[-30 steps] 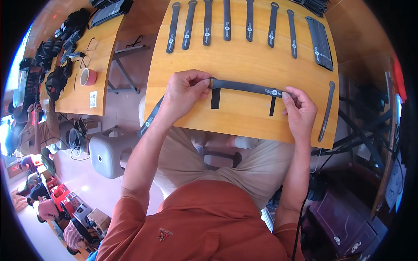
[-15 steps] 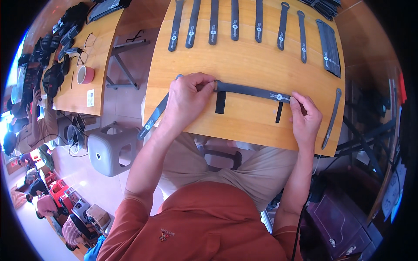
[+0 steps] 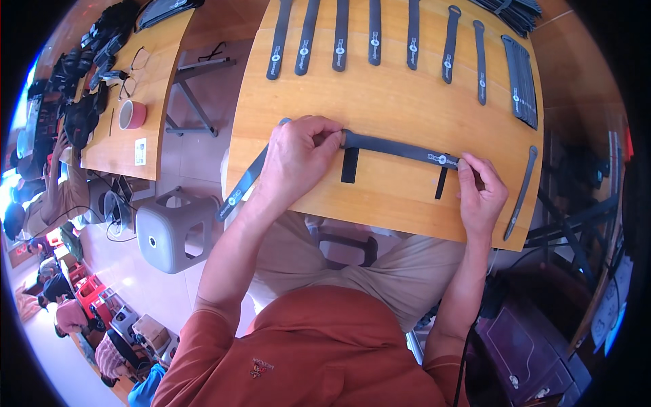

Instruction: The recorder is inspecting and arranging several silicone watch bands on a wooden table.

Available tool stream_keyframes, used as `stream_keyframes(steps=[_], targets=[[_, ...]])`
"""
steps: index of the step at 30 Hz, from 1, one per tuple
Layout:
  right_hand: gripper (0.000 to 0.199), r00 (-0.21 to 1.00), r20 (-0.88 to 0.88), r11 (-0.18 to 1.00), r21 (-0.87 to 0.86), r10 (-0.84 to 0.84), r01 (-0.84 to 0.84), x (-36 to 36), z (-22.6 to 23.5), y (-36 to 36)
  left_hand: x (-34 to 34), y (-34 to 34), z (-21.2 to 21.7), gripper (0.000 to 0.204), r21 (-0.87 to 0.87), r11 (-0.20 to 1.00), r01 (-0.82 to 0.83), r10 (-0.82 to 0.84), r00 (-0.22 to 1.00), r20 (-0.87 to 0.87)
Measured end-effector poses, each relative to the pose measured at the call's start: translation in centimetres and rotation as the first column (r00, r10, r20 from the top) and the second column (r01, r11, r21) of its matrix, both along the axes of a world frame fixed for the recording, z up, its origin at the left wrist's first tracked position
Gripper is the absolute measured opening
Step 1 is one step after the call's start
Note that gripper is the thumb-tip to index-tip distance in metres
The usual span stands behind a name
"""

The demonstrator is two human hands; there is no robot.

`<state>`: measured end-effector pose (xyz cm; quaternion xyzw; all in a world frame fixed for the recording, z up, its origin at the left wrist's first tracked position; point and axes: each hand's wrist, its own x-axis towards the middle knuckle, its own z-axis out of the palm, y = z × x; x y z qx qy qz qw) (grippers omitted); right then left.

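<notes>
A long dark grey storage strap (image 3: 400, 148) with a ring at its left end is stretched level across the table in front of me. My left hand (image 3: 302, 152) pinches the ring end between thumb and fingers. At the printed right end, my right hand (image 3: 483, 193) grips the tip the same way. Just below the strap, a wider black strip (image 3: 350, 167) and a thinner black strip (image 3: 441, 184) lie on the wood. Another grey strap (image 3: 234, 195) slants along the table's left edge, partly hidden behind my left hand and wrist.
Several similar straps (image 3: 340, 44) lie side by side along the table's far part. At the right are a strap stack (image 3: 522, 85) and one single strap (image 3: 521, 193); a larger bundle (image 3: 512, 13) sits at the far right corner. A grey stool (image 3: 173, 234) stands left.
The view has shifted slightly, so table and hands appear a little lower and further right. Both hands keep their hold on the strap, with no clear movement against the table.
</notes>
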<state>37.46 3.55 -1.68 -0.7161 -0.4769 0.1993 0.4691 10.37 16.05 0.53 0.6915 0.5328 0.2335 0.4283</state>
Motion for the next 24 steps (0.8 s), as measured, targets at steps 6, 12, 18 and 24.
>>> stream_keyframes(steps=[6, 12, 18, 24], targets=[[0.013, 1.0, 0.022, 1.0, 0.004, 0.006, -0.007, 0.2, 0.0, -0.1, 0.0, 0.0, -0.2, 0.017, 0.009, 1.0, 0.006, -0.006, 1.0, 0.015], [0.011, 0.999, 0.023, 0.999, -0.001, -0.048, 0.048, 0.0, -0.2, 0.1, 0.0, -0.1, -0.8, 0.017, -0.007, 1.0, -0.005, 0.005, 0.998, 0.066], [0.012, 0.992, 0.126, 0.996, 0.086, -0.01, -0.001, 0.0, -0.5, 0.3, 0.0, -0.1, -0.3, 0.016, -0.026, 0.999, -0.018, 0.019, 1.0, 0.014], [0.012, 0.991, 0.134, 0.996, 0.088, -0.007, -0.005, 0.0, -0.7, 0.3, 0.1, -0.1, -0.2, 0.016, -0.023, 1.0, -0.02, 0.02, 1.0, -0.014]])
